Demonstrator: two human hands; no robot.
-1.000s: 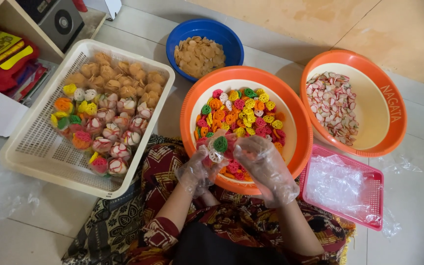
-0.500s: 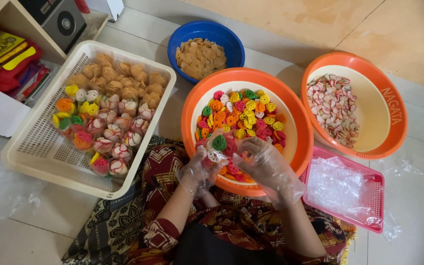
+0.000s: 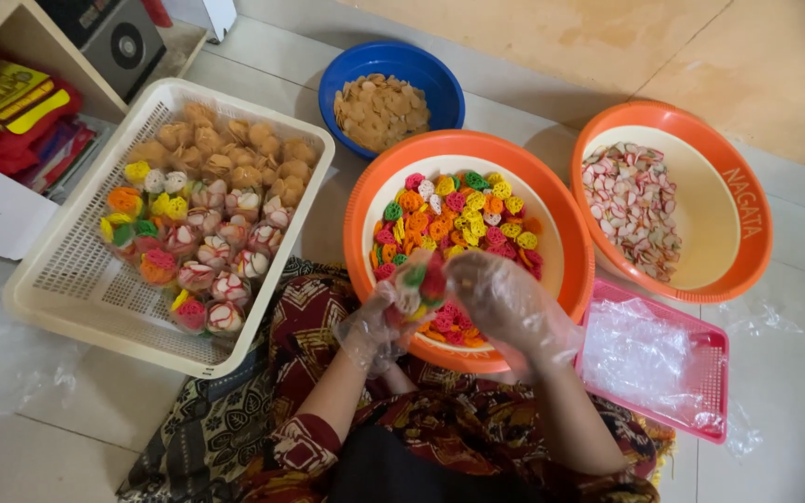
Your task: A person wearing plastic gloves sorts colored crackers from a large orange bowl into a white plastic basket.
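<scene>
Both my hands wear clear plastic gloves and meet over the near rim of the middle orange basin (image 3: pixel 552 200), which holds many small coloured crackers (image 3: pixel 458 214). My left hand (image 3: pixel 379 321) grips a small clear bag (image 3: pixel 416 284) partly filled with green, red and yellow crackers. My right hand (image 3: pixel 500 298) is closed at the bag's top, pressing crackers into it.
A white mesh basket (image 3: pixel 67 270) on the left holds several filled bags. A blue bowl (image 3: pixel 347 70) of pale chips is at the back. An orange basin (image 3: pixel 738 214) with pink-white crackers is at the right; a pink tray (image 3: pixel 710 373) of plastic bags lies below it.
The bag has gained more crackers. My right hand lifted from the cracker pile to the bag's mouth, and both hands rose slightly together.
</scene>
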